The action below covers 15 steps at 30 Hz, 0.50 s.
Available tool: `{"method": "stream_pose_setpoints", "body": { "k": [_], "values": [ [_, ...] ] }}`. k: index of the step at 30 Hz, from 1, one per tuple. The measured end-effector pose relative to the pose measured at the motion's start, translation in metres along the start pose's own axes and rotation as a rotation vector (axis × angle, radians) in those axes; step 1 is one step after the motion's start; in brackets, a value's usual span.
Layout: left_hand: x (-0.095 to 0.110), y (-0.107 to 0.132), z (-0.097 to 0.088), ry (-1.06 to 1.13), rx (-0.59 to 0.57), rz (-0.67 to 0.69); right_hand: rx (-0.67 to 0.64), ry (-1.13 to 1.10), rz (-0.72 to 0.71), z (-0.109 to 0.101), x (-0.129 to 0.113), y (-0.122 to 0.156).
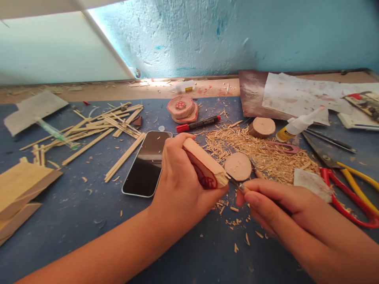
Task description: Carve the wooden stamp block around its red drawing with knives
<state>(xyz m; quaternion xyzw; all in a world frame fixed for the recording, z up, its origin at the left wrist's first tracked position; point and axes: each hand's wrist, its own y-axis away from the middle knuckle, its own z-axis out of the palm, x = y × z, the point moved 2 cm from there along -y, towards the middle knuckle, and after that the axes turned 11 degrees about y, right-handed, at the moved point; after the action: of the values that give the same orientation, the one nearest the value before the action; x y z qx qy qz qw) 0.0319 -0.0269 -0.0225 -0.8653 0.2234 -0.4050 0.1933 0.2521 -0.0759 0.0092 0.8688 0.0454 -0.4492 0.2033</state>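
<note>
My left hand [180,177] is closed around a pale wood block [204,159] with red marker lines on its side. The block is held tilted above the blue tabletop, and its near right end looks rough and splintered. My right hand [281,209] pinches a thin carving knife [241,187] with a metal collar. The blade's tip meets the block's splintered end, close to my left thumb. Most of the knife's handle is hidden inside my right hand. Behind the blade lies a round wood slice [237,166].
Wood shavings [284,159] spread behind my hands. A phone [146,165] lies beside my left hand, with thin sticks [97,130] further left. A red marker [198,124], a glue bottle [299,125], a wood disc [263,127] and red-and-yellow-handled snips [349,197] lie around. A wall [207,39] rises behind.
</note>
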Motion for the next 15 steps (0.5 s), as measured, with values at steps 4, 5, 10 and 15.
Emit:
{"method": "stream_pose_setpoints", "body": {
  "k": [4,5,10,15],
  "values": [
    [0.002,0.000,0.000,-0.002,-0.003,0.026,-0.079,-0.123,0.085,0.002,0.001,0.000],
    [0.002,0.000,0.001,0.001,-0.004,0.035,-0.097,-0.160,0.110,0.002,0.002,0.000],
    [0.001,0.000,0.000,-0.007,-0.010,0.039,0.029,0.148,-0.133,-0.004,-0.001,-0.003],
    [0.000,-0.001,0.000,0.019,-0.024,0.035,0.164,0.355,-0.330,-0.013,0.001,-0.004]
  ]
}}
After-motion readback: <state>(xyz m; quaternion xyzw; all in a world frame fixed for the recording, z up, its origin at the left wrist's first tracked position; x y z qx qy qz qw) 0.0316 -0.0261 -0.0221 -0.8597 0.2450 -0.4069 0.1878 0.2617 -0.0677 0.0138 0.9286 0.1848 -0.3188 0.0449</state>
